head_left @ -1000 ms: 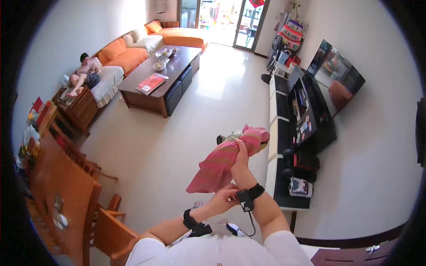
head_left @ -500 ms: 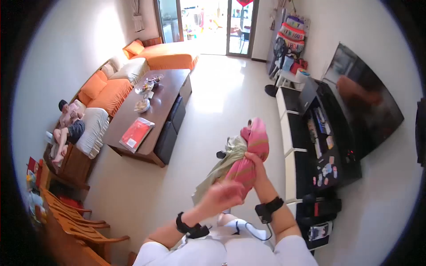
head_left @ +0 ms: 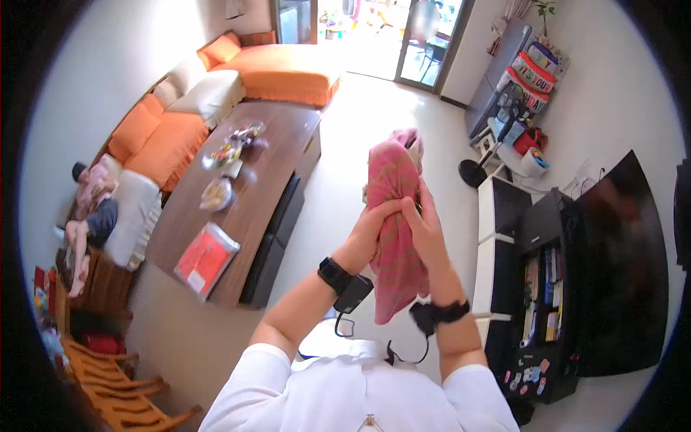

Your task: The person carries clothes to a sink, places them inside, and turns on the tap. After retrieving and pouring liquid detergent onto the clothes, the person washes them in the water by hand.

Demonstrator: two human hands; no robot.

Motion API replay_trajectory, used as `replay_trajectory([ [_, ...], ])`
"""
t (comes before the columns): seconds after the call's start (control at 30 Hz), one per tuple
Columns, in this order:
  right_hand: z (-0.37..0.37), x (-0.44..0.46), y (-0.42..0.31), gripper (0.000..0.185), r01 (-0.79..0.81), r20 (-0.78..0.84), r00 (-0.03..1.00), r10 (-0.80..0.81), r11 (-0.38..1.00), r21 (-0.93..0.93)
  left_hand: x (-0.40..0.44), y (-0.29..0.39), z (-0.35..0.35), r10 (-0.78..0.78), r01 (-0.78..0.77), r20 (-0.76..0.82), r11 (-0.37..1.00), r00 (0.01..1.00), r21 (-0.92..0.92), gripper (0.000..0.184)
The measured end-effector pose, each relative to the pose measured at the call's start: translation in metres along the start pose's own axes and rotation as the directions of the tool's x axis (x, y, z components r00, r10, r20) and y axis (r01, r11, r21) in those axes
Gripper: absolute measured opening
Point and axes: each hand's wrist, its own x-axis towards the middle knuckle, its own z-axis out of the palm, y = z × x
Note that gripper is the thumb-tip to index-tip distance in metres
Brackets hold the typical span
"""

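Left hand [head_left: 368, 232] and right hand [head_left: 426, 229] clasp bunched pink striped cloth [head_left: 393, 173], held out before white short-sleeved shirt [head_left: 338, 396], between long brown wooden coffee table [head_left: 270, 176] and black shelved cabinet [head_left: 551, 219].

The cloth [head_left: 398, 266] is pink with dull tan stripes. The shirt [head_left: 360, 392] is white, the wristbands [head_left: 333, 276] black. The sofa [head_left: 169, 147] shows orange and cream; the packet [head_left: 206, 261] is mainly red, the television [head_left: 625, 273] black, the floor [head_left: 450, 209] pale.

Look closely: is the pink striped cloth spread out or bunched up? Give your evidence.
Bunched up: the pink striped cloth is gathered narrow where the left hand and right hand grip it.
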Motion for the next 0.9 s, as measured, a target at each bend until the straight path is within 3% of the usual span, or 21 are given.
replay_trajectory([
  [0.03, 0.001, 0.025, -0.002, 0.034, 0.185, -0.137, 0.954, -0.265, 0.887, -0.423, 0.037, 0.014, 0.002, -0.078, 0.076, -0.011, 0.991, 0.997, -0.111, 0.034],
  [0.07, 0.000, 0.037, -0.009, 0.029, 0.218, -0.247, 0.902, -0.355, 0.866, -0.449, 0.071, 0.023, 0.003, -0.166, 0.158, -0.022, 0.962, 0.986, -0.221, 0.029],
  [0.13, -0.030, 0.069, 0.020, 0.026, 0.151, -0.259, 0.855, -0.450, 0.693, -0.705, 0.165, 0.035, -0.014, -0.213, 0.180, -0.082, 0.937, 0.974, -0.301, 0.026],
  [0.2, -0.036, 0.110, 0.030, 0.023, 0.283, -0.018, 0.896, -0.444, 0.602, -0.746, 0.248, 0.044, -0.017, -0.239, 0.179, -0.123, 0.912, 0.963, -0.370, 0.023],
  [0.27, -0.031, 0.159, 0.032, 0.028, 0.327, 0.111, 0.869, -0.483, 0.391, -0.861, 0.310, 0.043, -0.020, -0.252, 0.192, -0.127, 0.913, 0.959, -0.361, 0.024],
  [0.3, -0.036, 0.189, 0.043, 0.028, 0.324, 0.100, 0.856, -0.508, 0.376, -0.868, 0.346, 0.041, -0.021, -0.234, 0.167, -0.145, 0.914, 0.961, -0.369, 0.024],
  [0.4, -0.067, 0.279, 0.078, 0.026, 0.288, 0.050, 0.867, -0.496, 0.417, -0.862, 0.453, 0.041, -0.039, -0.171, 0.084, -0.217, 0.929, 0.961, -0.360, 0.026],
  [0.47, -0.093, 0.353, 0.101, 0.022, 0.265, -0.039, 0.914, -0.403, 0.668, -0.696, 0.538, 0.051, -0.044, -0.095, -0.015, -0.337, 0.951, 0.937, -0.309, 0.029],
  [0.5, -0.102, 0.383, 0.105, 0.022, 0.253, -0.057, 0.916, -0.397, 0.682, -0.686, 0.566, 0.058, -0.047, -0.103, -0.004, -0.348, 0.956, 0.932, -0.294, 0.029],
  [0.57, -0.128, 0.462, 0.106, 0.020, 0.266, 0.113, 0.961, -0.251, 0.740, -0.618, 0.640, 0.081, -0.045, -0.093, -0.041, -0.380, 0.943, 0.920, -0.331, 0.031],
  [0.63, -0.142, 0.530, 0.117, 0.016, 0.341, 0.213, 0.940, -0.266, 0.713, -0.612, 0.704, 0.106, -0.056, -0.062, -0.094, -0.414, 0.934, 0.908, -0.346, 0.031],
  [0.7, -0.146, 0.570, 0.129, 0.010, 0.161, 0.336, 0.940, -0.062, 0.947, -0.276, 0.751, 0.128, -0.075, -0.015, -0.166, -0.446, 0.916, 0.895, -0.365, 0.031],
  [0.73, -0.155, 0.600, 0.150, 0.008, 0.068, 0.383, 0.924, 0.011, 0.979, -0.191, 0.782, 0.137, -0.093, 0.035, -0.228, -0.451, 0.897, 0.892, -0.380, 0.031],
  [0.77, -0.162, 0.622, 0.167, 0.008, 0.075, 0.402, 0.916, 0.009, 0.978, -0.192, 0.815, 0.143, -0.110, 0.087, -0.288, -0.455, 0.872, 0.886, -0.395, 0.031],
  [0.83, -0.171, 0.673, 0.202, 0.007, -0.311, 0.518, 0.796, 0.314, 0.946, -0.096, 0.891, 0.151, -0.149, 0.098, -0.336, -0.506, 0.851, 0.857, -0.403, 0.032],
  [0.9, -0.175, 0.744, 0.221, 0.012, -0.241, 0.500, 0.837, 0.223, 0.970, -0.030, 0.964, 0.146, -0.180, 0.530, -0.588, -0.653, 0.794, 0.541, 0.156, 0.038],
])
